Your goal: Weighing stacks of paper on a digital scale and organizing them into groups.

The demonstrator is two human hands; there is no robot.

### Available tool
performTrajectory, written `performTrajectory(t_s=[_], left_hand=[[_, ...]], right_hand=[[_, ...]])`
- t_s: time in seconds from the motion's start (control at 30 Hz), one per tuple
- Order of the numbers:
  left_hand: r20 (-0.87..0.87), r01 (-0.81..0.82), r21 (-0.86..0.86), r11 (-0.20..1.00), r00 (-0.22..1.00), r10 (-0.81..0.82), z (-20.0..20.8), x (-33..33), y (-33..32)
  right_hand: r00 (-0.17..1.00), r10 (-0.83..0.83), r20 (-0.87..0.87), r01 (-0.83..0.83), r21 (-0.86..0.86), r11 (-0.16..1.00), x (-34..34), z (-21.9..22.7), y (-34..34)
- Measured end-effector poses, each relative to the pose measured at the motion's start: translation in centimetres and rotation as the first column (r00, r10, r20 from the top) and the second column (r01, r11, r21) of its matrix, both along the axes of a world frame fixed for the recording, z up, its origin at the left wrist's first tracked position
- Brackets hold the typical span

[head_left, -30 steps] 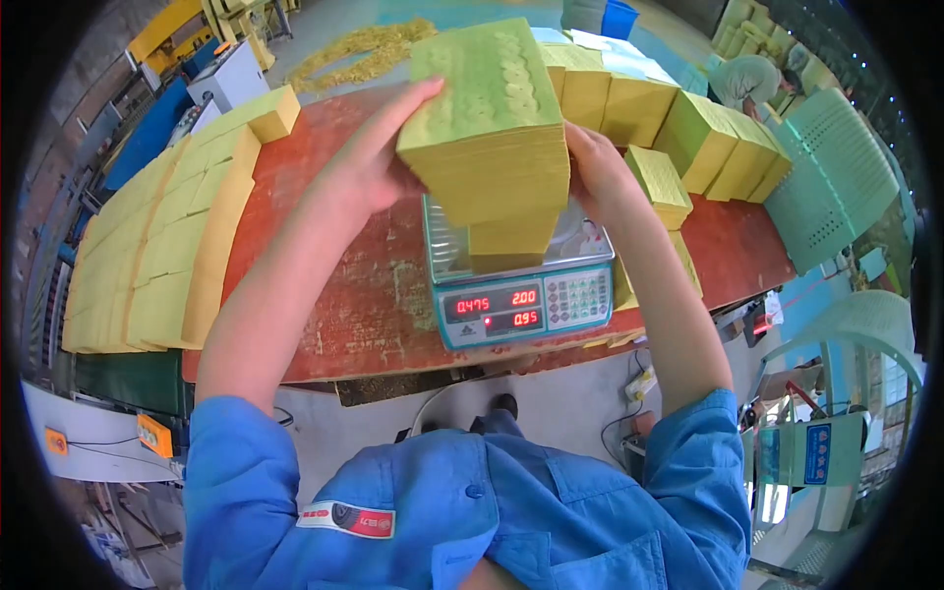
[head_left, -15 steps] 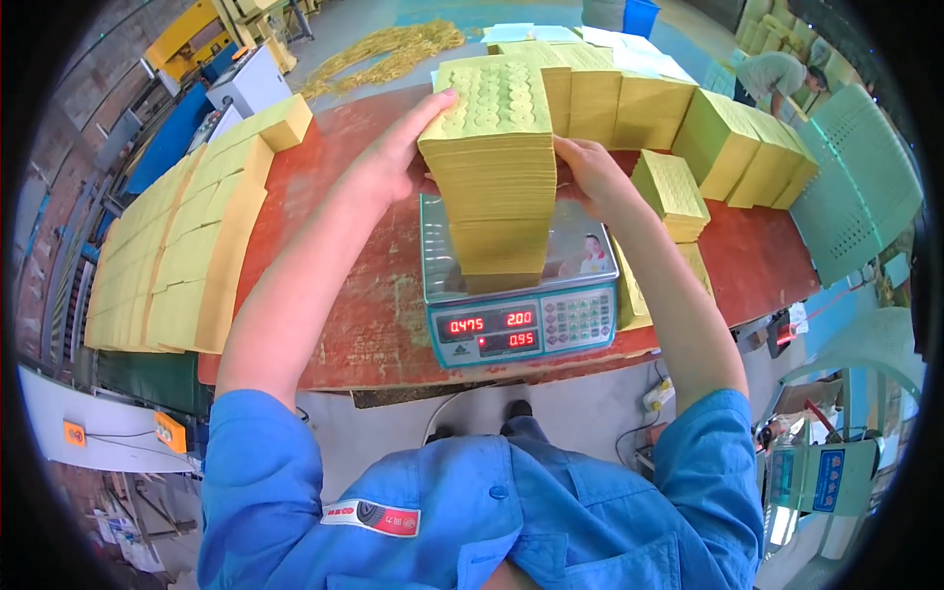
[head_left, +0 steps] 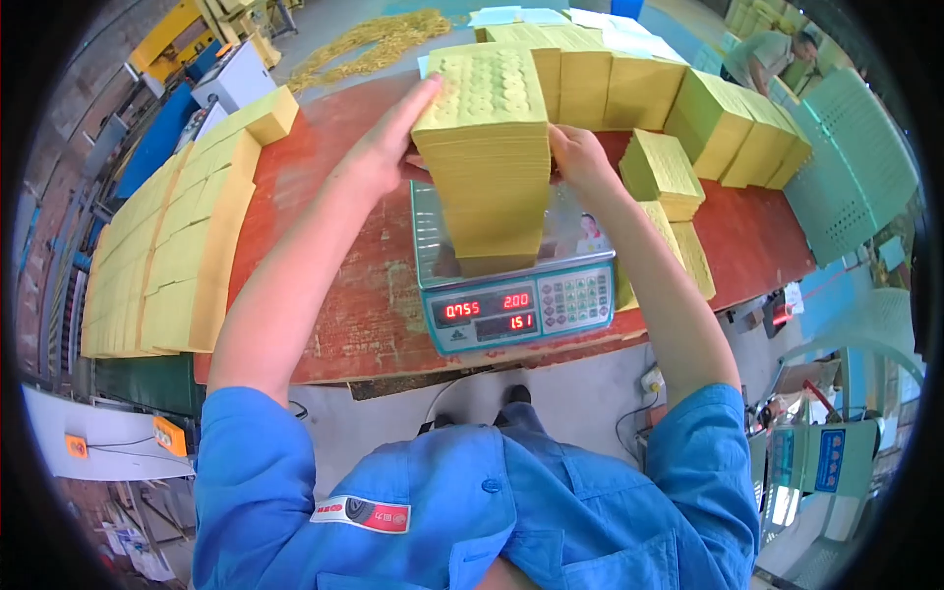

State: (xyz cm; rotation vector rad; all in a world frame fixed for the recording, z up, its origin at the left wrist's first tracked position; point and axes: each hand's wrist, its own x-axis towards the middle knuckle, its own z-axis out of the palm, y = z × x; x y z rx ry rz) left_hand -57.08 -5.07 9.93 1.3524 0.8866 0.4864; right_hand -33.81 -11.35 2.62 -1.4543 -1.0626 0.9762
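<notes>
A tall stack of yellow paper sheets (head_left: 492, 177), its top sheet marked with rows of round coin-like shapes, stands upright on the pan of a digital scale (head_left: 523, 307). My left hand (head_left: 388, 143) grips the stack's left side, with the thumb along the top edge. On the opposite side my right hand (head_left: 580, 157) presses against the stack, and its fingers are partly hidden behind the paper. Red digits glow on the scale's front panel, beside a keypad.
Shorter yellow paper stacks (head_left: 661, 175) sit right of the scale. Large paper blocks (head_left: 644, 93) line the table's far side, and long rows of paper (head_left: 197, 236) lie at left. The red table (head_left: 324, 265) carries them. A person (head_left: 772, 57) bends over at the far right.
The scale's lit digits have changed. My hands keep their hold on the stack, and the whole view has shifted slightly. At the far right the person has moved a little.
</notes>
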Motion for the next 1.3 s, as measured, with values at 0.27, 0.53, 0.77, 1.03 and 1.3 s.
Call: performTrajectory(t_s=[0.27,0.53,0.77,1.03,1.3], left_hand=[[0.247,-0.325,0.036,0.945,0.919,0.307,-9.5,1.0,2.1],[0.638,-0.286,-0.215,0.934,0.682,0.356,-12.0,4.9,-1.5],[0.577,-0.456,-0.168,0.874,0.673,0.462,-11.3,3.7,-2.7],[0.471,-0.573,-0.244,0.783,0.635,0.612,-11.2,-9.4,-12.7],[0.348,-0.608,-0.393,0.690,0.597,0.723,-13.5,-17.6,-19.2]], right_hand=[[0.964,-0.129,-0.232,0.187,0.248,0.951,2.0,-7.3,1.9],[0.906,0.054,-0.420,-0.037,0.048,0.998,-1.9,-3.0,3.1],[0.813,-0.075,-0.577,0.102,0.015,0.995,0.0,-4.5,3.3],[0.821,0.027,-0.570,0.141,0.248,0.958,2.6,-4.8,-11.5],[0.748,-0.109,-0.655,0.185,0.048,0.981,-0.7,-10.1,-22.5]])
